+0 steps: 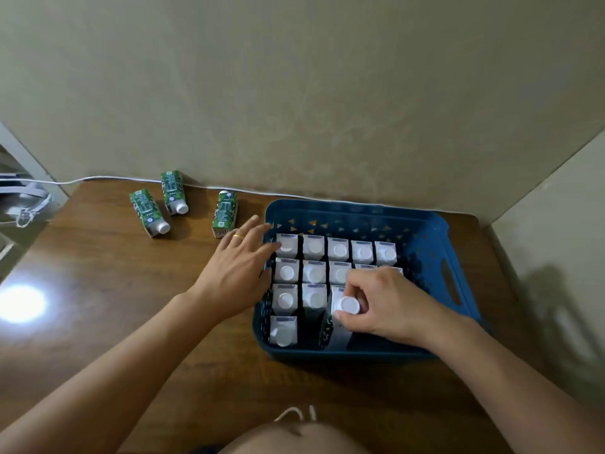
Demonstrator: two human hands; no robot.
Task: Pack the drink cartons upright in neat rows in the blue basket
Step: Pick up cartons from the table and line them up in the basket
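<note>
Your right hand [389, 306] is nearest the lens: its fingers [352, 291] and thumb curl around the white cap of one drink carton [340, 319], which stands tilted in the third row of the blue basket [425, 244], beside two upright cartons of that row. Your left hand [235, 267] lies open, fingers straight and spread, holding nothing; its fingertips reach over the basket's left wall next to the back-left carton [286, 245]. A gold ring [237, 236] sits on one finger. Inside the basket, the packed cartons [337, 249] stand upright in rows, caps up: five across the back row, a second row partly hidden by your right hand, and a single carton [283, 330] in the front-left corner. Three loose cartons [175, 191] lie on the wooden table [114, 290] to the left of the basket, near the wall. A white cable [98, 178] runs along the table's far edge.
</note>
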